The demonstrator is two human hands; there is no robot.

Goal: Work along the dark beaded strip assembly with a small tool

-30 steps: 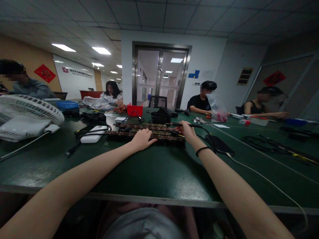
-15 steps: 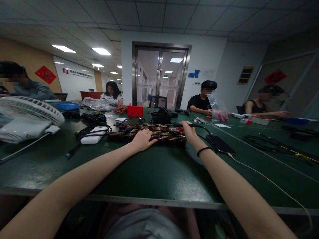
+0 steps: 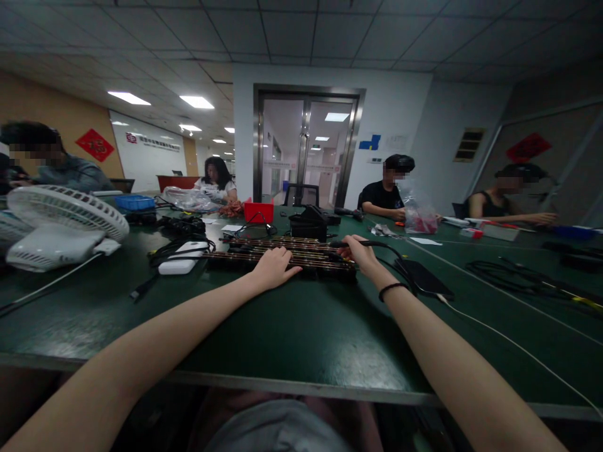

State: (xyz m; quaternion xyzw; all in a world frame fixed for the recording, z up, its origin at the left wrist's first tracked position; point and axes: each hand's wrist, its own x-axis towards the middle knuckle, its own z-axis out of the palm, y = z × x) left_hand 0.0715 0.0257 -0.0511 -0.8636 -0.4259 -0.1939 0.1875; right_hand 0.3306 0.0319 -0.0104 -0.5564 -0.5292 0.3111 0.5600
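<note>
Several thin dark rods with coppery glints (image 3: 306, 256) lie side by side across the middle of the green table (image 3: 282, 339). My left hand (image 3: 274, 269) rests on their near edge, palm down, with the thumb spread out to the right. At the right end of the rods, my right hand (image 3: 358, 253) has its fingers closed round a thick black cable (image 3: 384, 246). The cable runs from that hand to the right and bends down beside a black phone (image 3: 428, 279). What lies under my right fingers is partly hidden.
On the left stand a white fan (image 3: 66, 220) and a white power bank (image 3: 183, 258) among black cables. Behind the rods are a red box (image 3: 259, 211) and a black device (image 3: 308, 223). Coiled cables (image 3: 513, 279) lie at the right. Several people sit around the table.
The whole view has shifted slightly, so things appear a little further right and lower. Both hands keep nearly the same place on the rods and cable.
</note>
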